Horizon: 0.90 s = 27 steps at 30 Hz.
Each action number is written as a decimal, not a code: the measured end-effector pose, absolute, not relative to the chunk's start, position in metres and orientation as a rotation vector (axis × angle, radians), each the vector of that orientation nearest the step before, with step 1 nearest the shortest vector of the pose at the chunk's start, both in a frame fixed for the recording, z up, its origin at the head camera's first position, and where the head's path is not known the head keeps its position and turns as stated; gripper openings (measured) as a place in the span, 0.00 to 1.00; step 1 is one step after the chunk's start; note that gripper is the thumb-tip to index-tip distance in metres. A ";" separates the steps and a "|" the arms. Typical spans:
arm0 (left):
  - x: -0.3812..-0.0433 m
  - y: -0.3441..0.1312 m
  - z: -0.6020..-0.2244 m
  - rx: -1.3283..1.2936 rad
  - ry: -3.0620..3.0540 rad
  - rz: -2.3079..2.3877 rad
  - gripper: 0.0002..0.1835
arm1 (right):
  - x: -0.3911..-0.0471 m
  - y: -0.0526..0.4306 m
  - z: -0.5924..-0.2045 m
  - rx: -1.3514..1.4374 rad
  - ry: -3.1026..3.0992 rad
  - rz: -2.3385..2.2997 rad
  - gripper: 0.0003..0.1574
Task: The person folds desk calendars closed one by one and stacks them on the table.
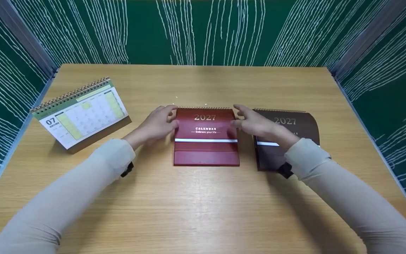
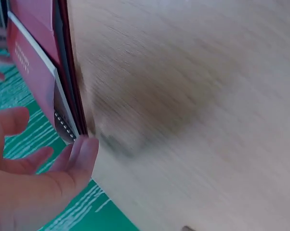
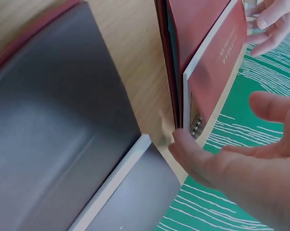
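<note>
A red desk calendar (image 1: pixel 205 157), marked 2027, lies on the table between the two hands, its spiral binding at the far edge. At its left side, my left hand (image 1: pixel 153 122) touches the far corner with loosely bent fingers, thumb apart from them; the left wrist view shows the fingertips by the binding. My right hand (image 1: pixel 257 122) is at the opposite far corner, its fingertips (image 3: pixel 182 139) at the calendar's edge and its thumb raised off the cover. Neither hand grips it. A dark brown 2027 calendar (image 1: pixel 308 124) lies partly under the right forearm.
An open spiral desk calendar (image 1: pixel 90 114) stands at the left, showing page 07. Small white bits (image 1: pixel 177 97) lie beyond the red calendar. Green panels (image 1: pixel 143 38) with white streaks border the wooden table (image 1: pixel 203 208) at the back and sides.
</note>
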State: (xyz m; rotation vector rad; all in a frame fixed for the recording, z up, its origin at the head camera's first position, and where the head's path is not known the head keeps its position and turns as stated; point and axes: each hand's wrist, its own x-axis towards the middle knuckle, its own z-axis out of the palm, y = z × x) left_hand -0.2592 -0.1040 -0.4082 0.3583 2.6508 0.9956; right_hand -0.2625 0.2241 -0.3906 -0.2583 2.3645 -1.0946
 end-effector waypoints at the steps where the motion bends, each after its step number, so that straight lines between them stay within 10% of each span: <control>1: -0.259 -0.106 -0.408 0.313 2.603 1.052 0.36 | -0.262 0.225 -0.391 -0.222 2.314 -1.140 0.49; 17: -0.255 -0.115 -0.410 -0.114 1.902 1.595 0.35 | -0.258 0.234 -0.392 0.063 1.787 -1.623 0.49; 27: -0.258 -0.115 -0.414 -0.149 1.793 1.612 0.25 | -0.261 0.238 -0.396 0.170 1.626 -1.668 0.27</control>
